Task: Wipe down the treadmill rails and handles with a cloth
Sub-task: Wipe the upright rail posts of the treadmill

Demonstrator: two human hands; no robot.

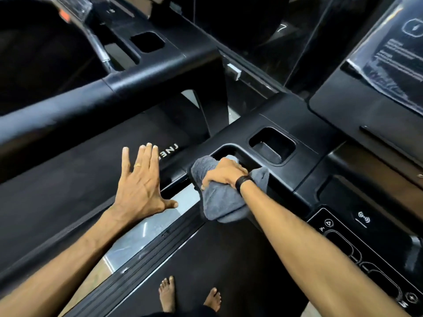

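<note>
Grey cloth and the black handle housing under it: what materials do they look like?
Grey cloth: looks like microfibre or terry, with a soft, matte, fuzzy nap and limp folds where the right hand grips it. Handle housing: likely moulded plastic, satin black with soft highlights, rounded moulded pockets and seam lines. It could be coated metal; the view cannot settle that.

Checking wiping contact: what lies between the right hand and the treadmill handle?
The grey cloth, bunched under the right hand against the handle, in the head view.

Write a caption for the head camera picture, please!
Right hand wipes a treadmill handle with a grey cloth; left hand open.
</note>
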